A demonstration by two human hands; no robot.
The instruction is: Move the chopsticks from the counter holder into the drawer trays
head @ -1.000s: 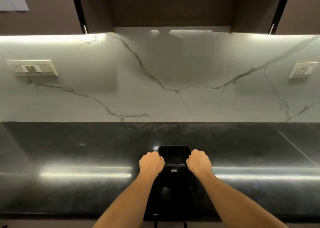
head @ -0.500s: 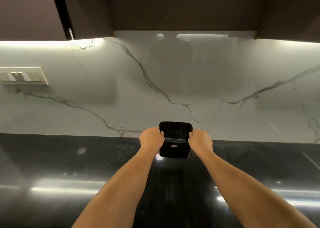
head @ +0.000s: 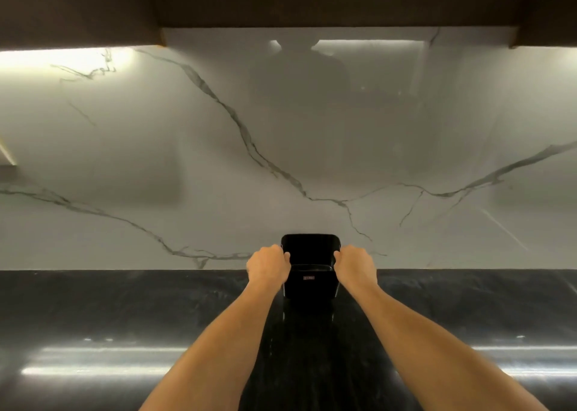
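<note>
A black rectangular holder (head: 310, 267) with a small red label on its front stands at the back of the dark counter (head: 125, 310), close to the marble wall. My left hand (head: 269, 266) grips its left rim and my right hand (head: 355, 265) grips its right rim. The inside of the holder looks dark; no chopsticks show in it. No drawer or tray is in view.
A white marble backsplash (head: 218, 167) with grey veins rises behind the counter. Dark upper cabinets (head: 281, 1) hang above it with light strips beneath. A switch plate edge (head: 6, 160) shows at the far left.
Both hands have pushed the holder away from the counter's front to the back by the wall. The view has tilted up and the front edge has dropped out of sight.
</note>
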